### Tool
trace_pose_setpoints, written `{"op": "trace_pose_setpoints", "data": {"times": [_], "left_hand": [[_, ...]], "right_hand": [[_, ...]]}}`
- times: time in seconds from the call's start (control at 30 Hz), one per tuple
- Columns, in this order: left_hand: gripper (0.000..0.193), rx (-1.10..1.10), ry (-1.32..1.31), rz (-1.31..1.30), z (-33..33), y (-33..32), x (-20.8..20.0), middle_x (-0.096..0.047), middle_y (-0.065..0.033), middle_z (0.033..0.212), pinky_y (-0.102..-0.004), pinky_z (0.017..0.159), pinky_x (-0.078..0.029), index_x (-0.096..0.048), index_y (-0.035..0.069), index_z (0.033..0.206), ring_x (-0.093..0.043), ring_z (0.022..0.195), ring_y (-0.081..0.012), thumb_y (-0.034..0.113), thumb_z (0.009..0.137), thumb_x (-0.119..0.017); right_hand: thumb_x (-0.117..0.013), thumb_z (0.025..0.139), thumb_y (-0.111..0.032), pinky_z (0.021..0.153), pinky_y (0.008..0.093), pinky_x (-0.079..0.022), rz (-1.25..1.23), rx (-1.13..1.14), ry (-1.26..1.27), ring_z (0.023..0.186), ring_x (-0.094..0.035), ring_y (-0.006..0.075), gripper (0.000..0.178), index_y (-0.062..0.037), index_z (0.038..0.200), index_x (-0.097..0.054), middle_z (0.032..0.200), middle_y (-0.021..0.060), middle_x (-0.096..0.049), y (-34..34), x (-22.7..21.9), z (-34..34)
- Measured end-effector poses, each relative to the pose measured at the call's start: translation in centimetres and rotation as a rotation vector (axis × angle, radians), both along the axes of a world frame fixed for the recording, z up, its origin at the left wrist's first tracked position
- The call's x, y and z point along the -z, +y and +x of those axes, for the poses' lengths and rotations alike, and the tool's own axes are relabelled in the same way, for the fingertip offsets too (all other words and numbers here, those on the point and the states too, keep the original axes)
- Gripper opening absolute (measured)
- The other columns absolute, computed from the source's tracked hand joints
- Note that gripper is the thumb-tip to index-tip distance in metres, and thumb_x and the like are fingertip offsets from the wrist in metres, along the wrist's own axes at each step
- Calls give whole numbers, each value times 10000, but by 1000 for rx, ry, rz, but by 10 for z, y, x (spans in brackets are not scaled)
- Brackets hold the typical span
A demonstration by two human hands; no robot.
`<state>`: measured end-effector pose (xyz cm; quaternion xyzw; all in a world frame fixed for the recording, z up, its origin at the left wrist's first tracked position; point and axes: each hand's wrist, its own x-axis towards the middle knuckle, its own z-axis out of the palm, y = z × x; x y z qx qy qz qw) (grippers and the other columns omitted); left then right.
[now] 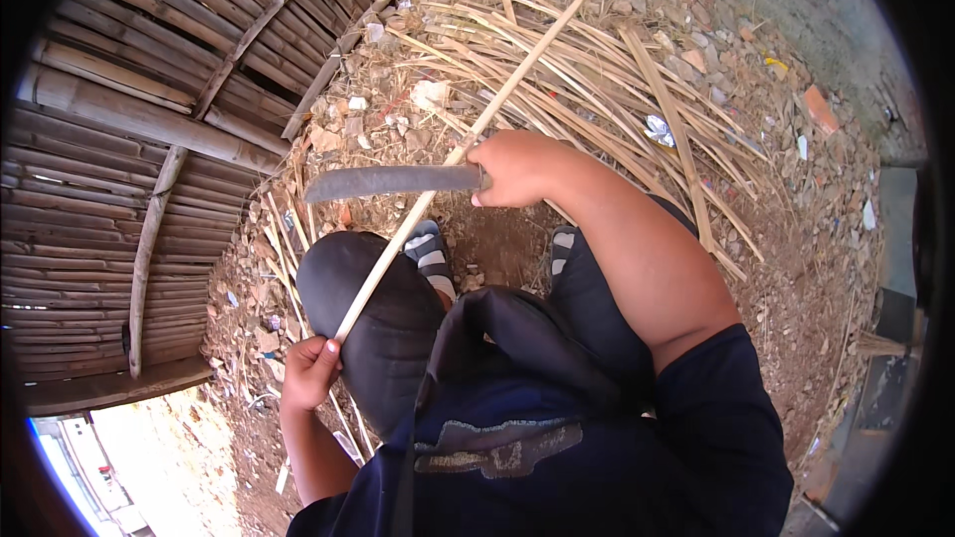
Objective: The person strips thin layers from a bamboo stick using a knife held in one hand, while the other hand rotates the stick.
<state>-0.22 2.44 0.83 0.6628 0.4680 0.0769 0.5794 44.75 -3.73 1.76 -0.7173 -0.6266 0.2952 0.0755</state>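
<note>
My left hand (312, 368) pinches the near end of a long pale bamboo strip (408, 224) beside my left knee. The strip slants up and away to the right, passing over my left thigh. In my right hand (515, 168) is a machete (388, 180), gripped by its handle, which my fingers mostly hide. Its broad dark blade points left and lies across the strip, a little beyond my knees. Past my right hand, many split bamboo strips (587, 80) lie in a loose heap on the ground.
A bamboo-pole wall (119, 124) stands close on the left. Stones, brick bits and litter cover the dirt ground (796, 268). More thin strips (288, 249) lie by my left knee. My sandalled left foot (431, 257) is below the blade. A concrete wall (836, 0) rises at the far right.
</note>
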Motion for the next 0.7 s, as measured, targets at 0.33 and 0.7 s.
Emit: {"op": "trace_pose_setpoints", "data": {"times": [0.33, 0.7], "left_hand": [[517, 29, -5, -30, -4, 6, 3, -483, 16, 503, -254, 420, -261, -595, 41, 695, -387, 426, -60, 424, 1038, -644], [471, -1, -27, 12, -5, 1, 7, -522, 25, 536, -242, 445, -291, -600, 39, 694, -423, 465, -45, 343, 1051, -647]], "right_hand": [[-812, 835, -338, 848, 475, -565, -9, -25, 12, 963, -725, 366, 378, -51, 1073, -751, 978, 180, -754, -2, -4, -2], [-738, 827, -219, 844, 479, -581, -10, 78, -96, 948, -732, 356, 288, -52, 1061, -757, 991, 172, -747, -17, -44, -19]]}}
